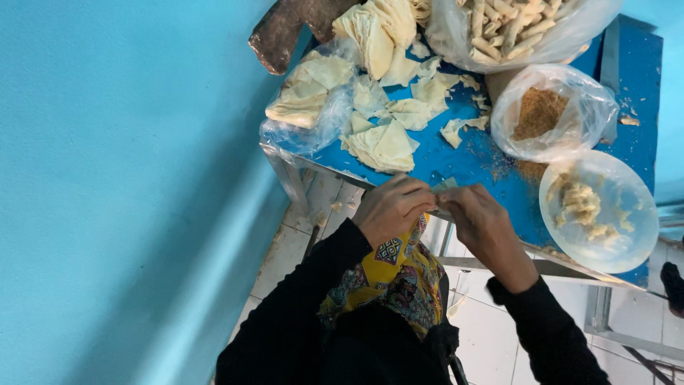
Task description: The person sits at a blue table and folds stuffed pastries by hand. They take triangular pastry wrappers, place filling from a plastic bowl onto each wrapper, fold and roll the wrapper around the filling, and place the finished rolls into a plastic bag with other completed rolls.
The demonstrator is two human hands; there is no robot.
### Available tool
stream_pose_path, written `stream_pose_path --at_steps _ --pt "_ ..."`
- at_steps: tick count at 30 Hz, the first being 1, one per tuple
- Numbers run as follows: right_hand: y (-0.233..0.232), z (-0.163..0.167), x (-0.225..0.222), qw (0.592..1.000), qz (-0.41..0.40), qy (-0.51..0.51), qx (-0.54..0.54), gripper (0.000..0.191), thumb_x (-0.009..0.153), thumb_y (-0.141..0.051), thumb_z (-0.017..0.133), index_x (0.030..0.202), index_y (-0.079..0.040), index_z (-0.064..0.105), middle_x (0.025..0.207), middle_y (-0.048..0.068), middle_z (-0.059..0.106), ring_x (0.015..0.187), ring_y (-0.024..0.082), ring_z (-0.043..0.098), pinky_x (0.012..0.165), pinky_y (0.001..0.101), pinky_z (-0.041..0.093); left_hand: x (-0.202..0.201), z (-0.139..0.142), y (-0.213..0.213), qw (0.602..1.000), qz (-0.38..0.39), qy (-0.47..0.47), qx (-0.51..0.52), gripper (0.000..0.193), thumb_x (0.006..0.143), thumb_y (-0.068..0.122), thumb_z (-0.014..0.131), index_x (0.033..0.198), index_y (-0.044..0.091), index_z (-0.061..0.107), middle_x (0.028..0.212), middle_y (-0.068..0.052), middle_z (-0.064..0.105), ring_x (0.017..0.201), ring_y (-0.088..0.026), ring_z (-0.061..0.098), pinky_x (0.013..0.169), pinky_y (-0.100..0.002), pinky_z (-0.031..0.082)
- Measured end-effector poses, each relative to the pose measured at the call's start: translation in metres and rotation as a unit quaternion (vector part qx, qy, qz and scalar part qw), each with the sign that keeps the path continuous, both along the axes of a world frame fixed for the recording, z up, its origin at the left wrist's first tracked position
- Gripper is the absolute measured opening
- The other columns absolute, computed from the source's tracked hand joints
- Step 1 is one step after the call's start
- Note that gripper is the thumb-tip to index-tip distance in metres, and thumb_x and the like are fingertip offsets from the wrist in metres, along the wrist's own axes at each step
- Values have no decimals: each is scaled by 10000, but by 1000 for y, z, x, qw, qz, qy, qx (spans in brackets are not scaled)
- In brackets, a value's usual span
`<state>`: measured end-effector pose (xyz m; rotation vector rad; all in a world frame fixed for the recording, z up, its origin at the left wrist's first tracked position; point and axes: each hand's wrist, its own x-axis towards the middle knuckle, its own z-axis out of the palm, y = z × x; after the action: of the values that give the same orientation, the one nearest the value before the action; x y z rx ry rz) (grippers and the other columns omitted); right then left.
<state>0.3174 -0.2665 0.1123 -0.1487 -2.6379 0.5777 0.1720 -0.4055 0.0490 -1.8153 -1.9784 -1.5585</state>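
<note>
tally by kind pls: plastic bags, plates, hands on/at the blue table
Plastic bags: 3 (bag of pastry sheets, bag of rolled sticks, bag of brown crumbs)
Plates: 1 (clear plate with filling)
Hands: 2 (left hand, right hand, both pinching a small wrapper)
Total: 6

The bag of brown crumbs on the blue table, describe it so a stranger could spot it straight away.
Start at the blue table and go toward its right side. Just above the round clear plate sits the clear plastic bag. It alone holds brown crumbs; the other bags hold pale wrappers or rolled sticks.
</note>
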Motion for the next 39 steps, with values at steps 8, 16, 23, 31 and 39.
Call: stream_pose_path --at_steps 8,16,23,31,39 --pt "-3 -1 38 996 -34 55 56 295 869 -11 768 1117 0 608 1040 187 691 983 356 652 803 434 533 16 1 6 1000 15 -15 -1 103 978 157 696 974 55 707 1031 -51 671 980 -263 617 834 -400 534" --pt "10 -15 42 988 -16 44 147 360 808 139 658 1135 4 589 968 148 681 896 318 638 784 442 509 29 11 6 999 43 18 -14 72 966 127 694 1008 69 695 992 -69 615 950 -259 615 834 -403 497" --pt "0 -14 40 977 -26 51 204 320 828 101 657 1116 -11 570 1033 155 702 895 304 666 749 414 499 36 -3 2 972 108 205 31 196 953 89 710 1148 71 699 1066 -36 638 995 -212 616 920 -394 458" --pt "-3 -21 38 984 -19 97 146 383 904 117 649 1227 -45 523 1166 141 695 996 290 664 910 449 521 40 -16 0 967 105 231 34 201 950 86 726 1143 65 673 1257 -76 637 1187 -245 599 1019 -418 467" --pt "5 -25 37 996 -24 87 -4 532 935 147 577 1417 -15 420 1257 158 666 1210 340 653 1048 431 479 37 -12 -2 962 102 253 0 238 972 90 718 1200 86 647 1271 -66 631 1207 -238 574 1005 -426 454"
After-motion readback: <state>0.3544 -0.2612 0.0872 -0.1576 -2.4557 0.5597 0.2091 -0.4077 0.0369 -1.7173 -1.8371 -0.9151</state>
